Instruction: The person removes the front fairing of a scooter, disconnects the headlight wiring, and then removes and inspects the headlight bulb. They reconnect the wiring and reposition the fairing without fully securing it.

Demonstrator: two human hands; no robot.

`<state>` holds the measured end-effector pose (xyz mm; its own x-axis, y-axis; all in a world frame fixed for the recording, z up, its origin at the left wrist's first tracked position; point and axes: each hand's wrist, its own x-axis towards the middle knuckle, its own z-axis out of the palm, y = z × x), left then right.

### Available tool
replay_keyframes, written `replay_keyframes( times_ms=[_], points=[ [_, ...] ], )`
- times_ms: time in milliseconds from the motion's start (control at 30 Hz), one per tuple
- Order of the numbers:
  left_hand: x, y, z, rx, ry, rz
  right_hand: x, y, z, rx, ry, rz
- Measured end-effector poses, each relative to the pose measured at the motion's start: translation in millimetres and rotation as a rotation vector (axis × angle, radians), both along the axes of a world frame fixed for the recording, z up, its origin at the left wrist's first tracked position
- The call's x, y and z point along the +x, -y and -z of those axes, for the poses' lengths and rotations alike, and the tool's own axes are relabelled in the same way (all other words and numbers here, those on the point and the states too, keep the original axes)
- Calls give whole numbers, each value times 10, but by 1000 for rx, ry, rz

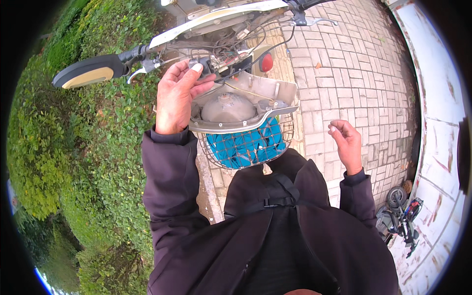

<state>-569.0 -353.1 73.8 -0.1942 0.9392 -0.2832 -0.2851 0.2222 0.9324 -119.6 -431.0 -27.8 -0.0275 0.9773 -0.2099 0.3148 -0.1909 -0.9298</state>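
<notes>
My left hand [178, 93] is closed, thumb and fingers pinching a small dark grey block-shaped part [200, 66] beside the exposed wiring. A tangle of thin wires [231, 47] shows inside the opened front of an electric scooter, under its white upper cover [216, 22]. Below the wires hangs a pale front panel [285, 91] with a rounded headlight housing [228, 107] on its inner side. My right hand [348, 146] is held out over the paving, apart from the scooter. Its thumb and forefinger are pressed together; anything between them is too small to make out.
A wire basket [246, 164] holding blue cloth sits against the panel, close to my body. Brake levers [319, 21] stick out from the handlebar. Green hedge [98, 147] lines the left. On the right are a rusty white wall [435, 162] and another small vehicle [400, 216].
</notes>
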Motion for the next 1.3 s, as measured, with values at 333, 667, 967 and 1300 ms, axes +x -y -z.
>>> replay_keyframes(
  times_ms=[333,667,967,1300],
  points=[
    [233,137,141,-161,-221,-218,970,-948,662,-127,145,-425],
    [472,-20,178,-351,-332,-504,1858,-2343,734,-101,346,-754],
    [377,-70,263,-428,-456,-506,2369,-3238,828,-158,391,-834],
    [1520,51,-235,-394,-1078,-1130,2384,-5758,913,-127,364,-986]
  ],
)
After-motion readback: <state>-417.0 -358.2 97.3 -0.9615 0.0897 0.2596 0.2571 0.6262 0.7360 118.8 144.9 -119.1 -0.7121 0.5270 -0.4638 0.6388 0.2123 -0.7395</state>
